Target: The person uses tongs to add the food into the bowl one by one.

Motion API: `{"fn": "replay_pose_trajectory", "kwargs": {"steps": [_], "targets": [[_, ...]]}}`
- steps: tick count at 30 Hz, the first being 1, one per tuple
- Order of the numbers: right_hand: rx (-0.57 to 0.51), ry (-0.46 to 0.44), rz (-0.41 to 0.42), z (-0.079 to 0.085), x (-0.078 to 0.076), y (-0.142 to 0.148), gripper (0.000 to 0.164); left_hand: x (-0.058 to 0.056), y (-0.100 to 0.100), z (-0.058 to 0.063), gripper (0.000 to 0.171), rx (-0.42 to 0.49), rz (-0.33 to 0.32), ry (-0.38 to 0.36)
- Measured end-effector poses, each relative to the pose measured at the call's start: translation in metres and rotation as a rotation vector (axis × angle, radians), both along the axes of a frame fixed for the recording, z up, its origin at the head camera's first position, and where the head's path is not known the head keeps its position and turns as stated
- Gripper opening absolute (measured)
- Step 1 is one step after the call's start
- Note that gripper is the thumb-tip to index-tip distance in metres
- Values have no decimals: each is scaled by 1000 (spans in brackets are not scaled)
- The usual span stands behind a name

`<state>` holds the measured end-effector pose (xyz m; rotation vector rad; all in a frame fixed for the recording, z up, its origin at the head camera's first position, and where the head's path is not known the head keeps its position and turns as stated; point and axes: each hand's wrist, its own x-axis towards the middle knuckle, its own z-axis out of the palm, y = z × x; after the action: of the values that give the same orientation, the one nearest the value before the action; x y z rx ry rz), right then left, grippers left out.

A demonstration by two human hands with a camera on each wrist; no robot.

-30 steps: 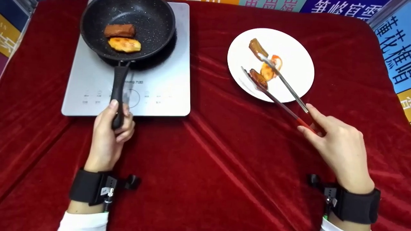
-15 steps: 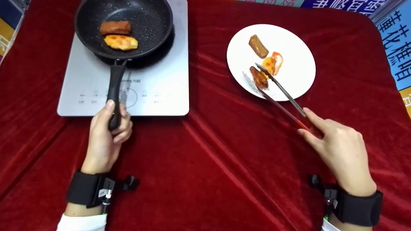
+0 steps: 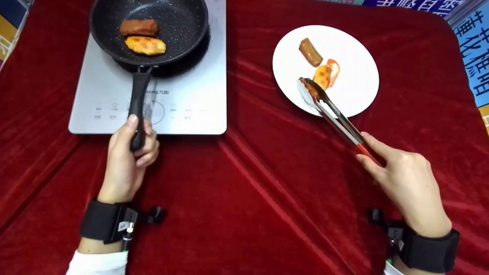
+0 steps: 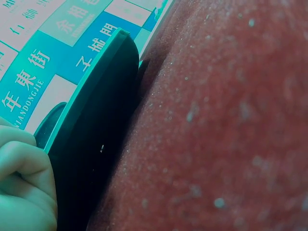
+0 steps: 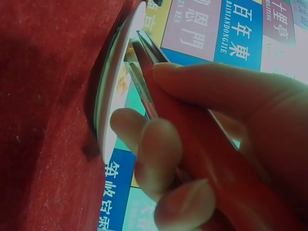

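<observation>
My left hand point(image 3: 131, 162) grips the handle of a black speckled frying pan point(image 3: 179, 26), thumb along its top. In the pan lie a brown, roll-shaped piece point(image 3: 138, 27) and a browned yellow slice point(image 3: 146, 45). My right hand point(image 3: 408, 181) holds metal tongs point(image 3: 338, 120) with red grips. The tips of the tongs close around a dark brown, wing-like piece of food point(image 3: 312, 88) at the near left of a white plate point(image 3: 359, 84), partly hiding it. Beside it on the plate are a yellow slice point(image 3: 322, 76), a thin red-orange strip point(image 3: 334, 70) and another brown piece point(image 3: 310, 52).
Beneath the pan is a silver induction cooker point(image 3: 206, 103), left of the plate. Dark red velvet cloth point(image 3: 237, 206) covers the table, with folds running across it. Printed panels point(image 3: 473, 49) stand beyond the far and right edges.
The arms of the tongs, spread wide earlier, have come together around the dark brown piece. My left hand keeps its grip on the pan, and the whole view has shifted slightly.
</observation>
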<state>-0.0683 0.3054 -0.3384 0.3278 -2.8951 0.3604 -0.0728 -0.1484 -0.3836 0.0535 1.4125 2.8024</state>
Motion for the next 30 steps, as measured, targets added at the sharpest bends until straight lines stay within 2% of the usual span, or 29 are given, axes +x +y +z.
{"fn": "replay_pose_trajectory", "kwargs": {"steps": [3,8,15,22,30], "targets": [[-34,-63,-10,2,2,0,44,0,1,0,32,-4,-3,0],[-162,-238,-23,4,2,-1,41,-2,2,1,32,-2,-3,1],[-311,-424,-43,-4,-7,3,40,0,2,-2,32,0,-3,2],[-572,-604,-61,-13,-14,9,40,0,2,-3,32,-2,-9,-1],[-804,-759,-81,-14,-19,13,41,-1,2,-1,32,-7,-8,3]]}}
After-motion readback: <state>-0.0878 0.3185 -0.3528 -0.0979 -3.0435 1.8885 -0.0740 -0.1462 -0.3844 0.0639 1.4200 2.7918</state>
